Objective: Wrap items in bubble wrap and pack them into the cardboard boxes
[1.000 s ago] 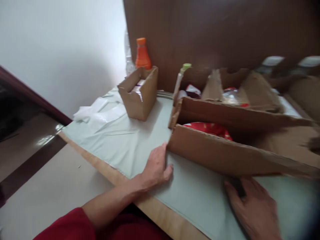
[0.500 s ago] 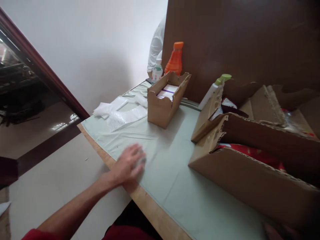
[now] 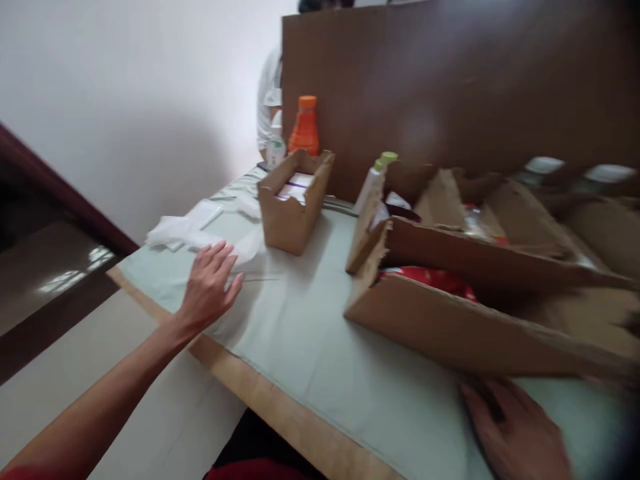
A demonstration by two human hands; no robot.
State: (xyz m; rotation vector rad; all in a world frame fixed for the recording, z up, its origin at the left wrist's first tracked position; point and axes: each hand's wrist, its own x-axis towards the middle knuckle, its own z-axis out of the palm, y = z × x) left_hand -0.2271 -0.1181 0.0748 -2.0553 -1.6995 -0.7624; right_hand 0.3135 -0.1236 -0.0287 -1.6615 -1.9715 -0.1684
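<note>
My left hand [image 3: 209, 283] is open, fingers a little apart, at the near edge of some clear plastic packaging [image 3: 187, 228] on the cloth-covered table [image 3: 310, 327]. It holds nothing that I can see. At the lower right my right hand [image 3: 520, 430] lies low over the cloth, just in front of a long cardboard box [image 3: 450, 330]. Its fingers look curled, and a dark strip shows between thumb and fingers; blur hides what it is. Red packaging [image 3: 435, 280] lies inside that box.
A small cardboard box [image 3: 283, 223] with white packs [image 3: 296, 187] stands farther back. Behind it are an orange bottle [image 3: 305, 130] and a clear bottle [image 3: 275, 148]. A green-capped bottle [image 3: 370, 183] stands beside more cardboard boxes [image 3: 443, 200]. A brown panel [image 3: 425, 87] closes the back; a person's white sleeve [image 3: 267, 100] shows beside it.
My left hand has moved left and away from me to the plastic packaging. My right hand has come into clearer view at the lower right. The camera view has swung to the right.
</note>
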